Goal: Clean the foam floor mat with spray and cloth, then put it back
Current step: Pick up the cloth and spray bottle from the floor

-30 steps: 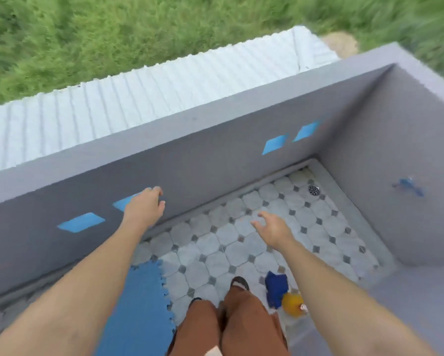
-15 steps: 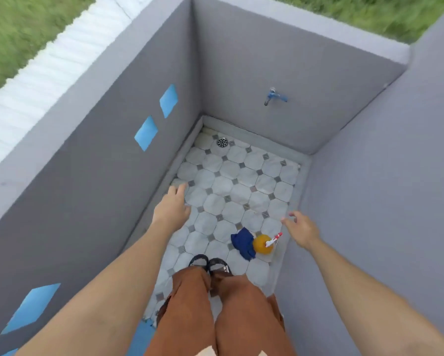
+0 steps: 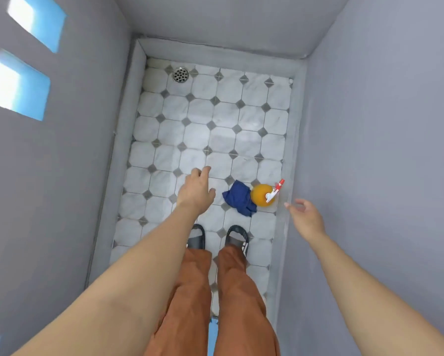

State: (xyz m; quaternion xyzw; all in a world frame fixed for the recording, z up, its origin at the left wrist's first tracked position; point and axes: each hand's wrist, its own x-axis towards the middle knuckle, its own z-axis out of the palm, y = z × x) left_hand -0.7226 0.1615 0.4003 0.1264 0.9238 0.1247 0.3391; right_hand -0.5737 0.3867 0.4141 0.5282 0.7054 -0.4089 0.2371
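An orange spray bottle (image 3: 261,195) with a white and red trigger stands on the tiled floor near the right curb. A crumpled dark blue cloth (image 3: 239,198) lies against its left side. My left hand (image 3: 195,191) hovers open just left of the cloth, holding nothing. My right hand (image 3: 305,217) is open to the right of the bottle, by the grey wall, also holding nothing. Only a thin strip of the blue foam mat (image 3: 210,337) shows between my legs at the bottom edge.
I stand in black slides (image 3: 237,238) in a narrow grey-walled enclosure. The white and grey tiled floor (image 3: 210,129) runs ahead to a round metal drain (image 3: 180,74) at the far left. Blue glass blocks (image 3: 19,86) sit in the left wall.
The view has swung down and to the right, from the outer wall and grass toward the floor. The mat has dropped almost out of sight. Both hands have lowered toward the cloth and bottle.
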